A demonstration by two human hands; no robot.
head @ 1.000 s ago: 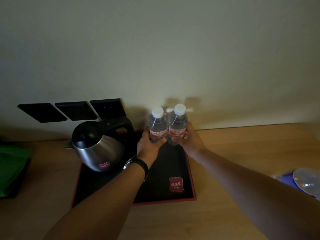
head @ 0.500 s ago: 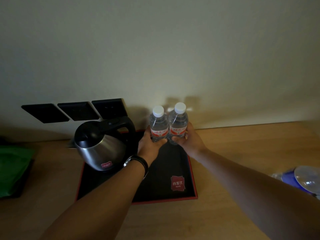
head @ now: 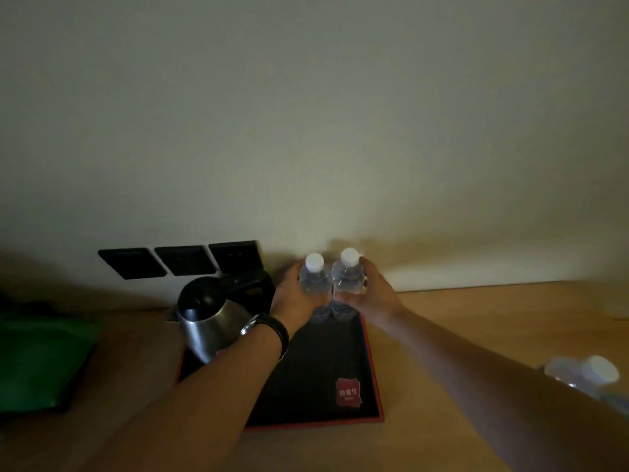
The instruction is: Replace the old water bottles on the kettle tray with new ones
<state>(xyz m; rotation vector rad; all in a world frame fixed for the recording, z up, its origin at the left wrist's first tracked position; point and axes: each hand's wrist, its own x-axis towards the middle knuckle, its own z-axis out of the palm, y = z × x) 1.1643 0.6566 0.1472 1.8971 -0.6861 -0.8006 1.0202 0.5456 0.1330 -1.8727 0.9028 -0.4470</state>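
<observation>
Two clear water bottles with white caps stand side by side at the far right corner of the black, red-edged kettle tray (head: 340, 356). My left hand (head: 292, 298) wraps the left bottle (head: 315, 281) from the left. My right hand (head: 371, 294) wraps the right bottle (head: 349, 277) from the right. The bottles touch each other. Their labels are hidden behind my fingers. Their bases rest on or just above the tray; I cannot tell which.
A steel kettle (head: 211, 315) with a black lid stands on the tray's left part. Three black wall sockets (head: 183, 260) sit behind it. A green object (head: 41, 362) lies at far left. Another bottle (head: 592, 376) lies on the wooden counter at far right.
Both hands have slid up the bottles and now cover the red labels. The view has shifted, so tray and kettle appear further right and lower.
</observation>
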